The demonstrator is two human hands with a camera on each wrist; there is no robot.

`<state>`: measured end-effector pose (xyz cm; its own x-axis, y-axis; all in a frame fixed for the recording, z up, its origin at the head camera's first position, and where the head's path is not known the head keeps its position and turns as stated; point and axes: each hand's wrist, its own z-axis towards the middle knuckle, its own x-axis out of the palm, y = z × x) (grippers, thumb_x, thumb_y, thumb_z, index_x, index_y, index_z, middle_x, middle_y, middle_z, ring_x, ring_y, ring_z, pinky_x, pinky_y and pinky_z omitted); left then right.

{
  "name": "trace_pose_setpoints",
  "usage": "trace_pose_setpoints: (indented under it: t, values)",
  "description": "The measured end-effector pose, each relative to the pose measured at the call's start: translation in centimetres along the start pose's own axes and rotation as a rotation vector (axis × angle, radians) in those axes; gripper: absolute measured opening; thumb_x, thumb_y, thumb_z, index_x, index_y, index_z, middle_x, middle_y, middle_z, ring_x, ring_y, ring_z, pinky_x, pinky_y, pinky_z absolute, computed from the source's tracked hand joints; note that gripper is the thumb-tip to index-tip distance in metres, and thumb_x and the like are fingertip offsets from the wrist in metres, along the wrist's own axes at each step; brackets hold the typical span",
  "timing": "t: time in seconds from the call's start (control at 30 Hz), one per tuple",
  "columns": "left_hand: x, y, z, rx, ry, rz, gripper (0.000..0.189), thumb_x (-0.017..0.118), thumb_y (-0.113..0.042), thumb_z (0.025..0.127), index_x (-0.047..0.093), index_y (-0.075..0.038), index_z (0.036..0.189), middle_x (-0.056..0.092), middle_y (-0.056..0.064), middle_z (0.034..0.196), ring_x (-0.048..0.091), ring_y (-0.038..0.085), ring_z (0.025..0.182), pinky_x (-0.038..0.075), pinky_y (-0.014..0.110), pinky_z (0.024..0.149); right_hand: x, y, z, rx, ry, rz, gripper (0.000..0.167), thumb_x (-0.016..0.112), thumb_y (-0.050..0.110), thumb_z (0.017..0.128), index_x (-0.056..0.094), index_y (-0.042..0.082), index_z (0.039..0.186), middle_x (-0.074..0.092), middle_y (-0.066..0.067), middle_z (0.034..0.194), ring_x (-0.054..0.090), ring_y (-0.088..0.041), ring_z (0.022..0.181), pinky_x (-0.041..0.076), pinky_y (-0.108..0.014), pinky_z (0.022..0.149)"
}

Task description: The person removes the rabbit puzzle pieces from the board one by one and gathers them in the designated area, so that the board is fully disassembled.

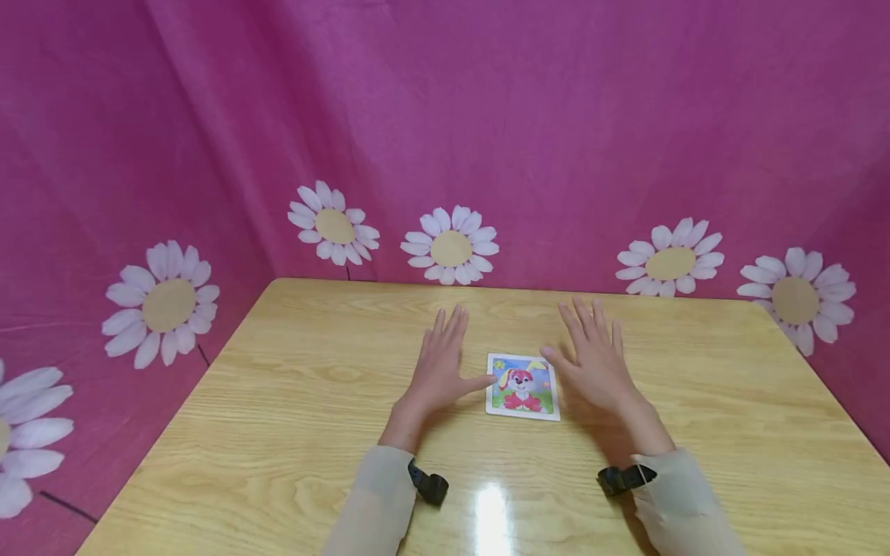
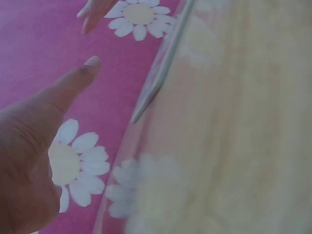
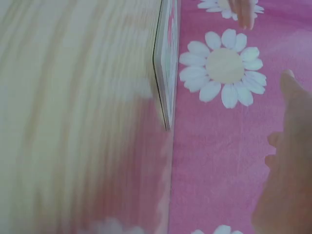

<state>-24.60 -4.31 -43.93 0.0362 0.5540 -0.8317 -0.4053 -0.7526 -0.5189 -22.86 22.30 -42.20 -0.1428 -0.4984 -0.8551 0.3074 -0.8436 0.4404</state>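
The left hand [image 1: 439, 371] was spread wide over the table, its fingers straight and pointing away from the person, its thumb stretched out to the right. The right hand [image 1: 596, 369] mirrored it, fingers extended and thumb reaching inward. The square picture tile [image 1: 523, 401] lay flat between the two hands, to the right of the left hand and to the left of the right one. From the head view, the left thumb tip overlapped the tile's left border and the right thumb tip came over its upper right corner; both wrist views showed a gap between thumb and tile, so the hands were raised above it. The tile bore a pink, long-eared cartoon animal on a blue and green ground inside a white border, and its thin edge showed from the side. Behind the hands, black straps [image 1: 626, 478] circled the wrists at the cuffs of pale sleeves [image 1: 375, 494]. Beneath everything stretched the wood-grained table [image 1: 292, 401], with a bright reflection [image 1: 491, 521] near its front. Beyond its edges hung a magenta cloth [image 1: 487, 116] printed with white, yellow-centred flowers [image 1: 450, 249].
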Motion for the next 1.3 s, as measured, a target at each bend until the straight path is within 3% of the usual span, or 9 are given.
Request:
trace_pose_setpoints:
  t: [0.27, 0.5, 0.73, 0.9, 1.03, 1.3]
  values:
    - [1.2, -0.2, -0.2, 0.040, 0.103, -0.090, 0.109, 0.074, -0.054, 0.080, 0.008, -0.017, 0.159, 0.004, -0.001, 0.168, 0.001, 0.022, 0.156, 0.009, 0.043, 0.128, 1.3, 0.8, 0.6, -0.082, 0.051, 0.078, 0.085, 0.065, 0.042, 0.091, 0.021, 0.008, 0.156, 0.013, -0.018, 0.165, 0.002, -0.042, 0.152, 0.004, -0.067, 0.121]
    - [2.0, 0.1, -0.1, 0.031, 0.165, -0.169, 0.104, 0.075, -0.050, 0.081, 0.014, -0.014, 0.158, 0.011, 0.002, 0.167, 0.006, 0.020, 0.156, 0.015, 0.044, 0.127, 2.6, 1.2, 1.1, -0.137, 0.115, 0.111, 0.087, 0.072, 0.036, 0.088, 0.026, 0.005, 0.154, 0.025, -0.020, 0.161, 0.019, -0.042, 0.149, 0.017, -0.064, 0.121]
    - [3.1, 0.4, 0.2, 0.032, 0.230, -0.115, 0.099, 0.071, -0.053, 0.083, 0.018, -0.014, 0.158, 0.016, -0.002, 0.166, 0.009, 0.016, 0.155, 0.014, 0.039, 0.128, 3.7, 1.4, 1.4, -0.178, 0.156, 0.151, 0.072, 0.074, 0.026, 0.087, 0.041, -0.002, 0.145, 0.044, -0.022, 0.147, 0.039, -0.041, 0.138, 0.033, -0.061, 0.115]
    - [3.1, 0.3, 0.3, 0.023, 0.258, -0.064, 0.097, 0.070, -0.054, 0.085, 0.019, -0.015, 0.158, 0.017, -0.001, 0.166, 0.010, 0.015, 0.155, 0.012, 0.037, 0.129, 4.5, 1.5, 1.8, -0.232, 0.141, 0.145, 0.056, 0.074, 0.020, 0.086, 0.055, -0.004, 0.133, 0.057, -0.020, 0.127, 0.053, -0.037, 0.120, 0.045, -0.055, 0.107]
    - [3.0, 0.2, 0.4, 0.033, 0.272, -0.033, 0.091, 0.067, -0.054, 0.086, 0.026, -0.014, 0.156, 0.024, 0.001, 0.164, 0.014, 0.017, 0.155, 0.011, 0.038, 0.129, 4.9, 1.6, 2.0, -0.250, 0.137, 0.149, 0.044, 0.076, 0.015, 0.085, 0.062, -0.004, 0.122, 0.061, -0.017, 0.113, 0.056, -0.031, 0.105, 0.051, -0.049, 0.095]
    - [2.8, 0.3, 0.4, 0.034, 0.295, -0.032, 0.084, 0.067, -0.052, 0.087, 0.033, -0.013, 0.153, 0.029, 0.002, 0.162, 0.016, 0.017, 0.154, 0.010, 0.038, 0.129, 5.5, 1.8, 2.6, -0.158, 0.207, 0.183, 0.031, 0.075, 0.015, 0.086, 0.065, -0.001, 0.111, 0.061, -0.011, 0.102, 0.058, -0.023, 0.095, 0.054, -0.040, 0.087]
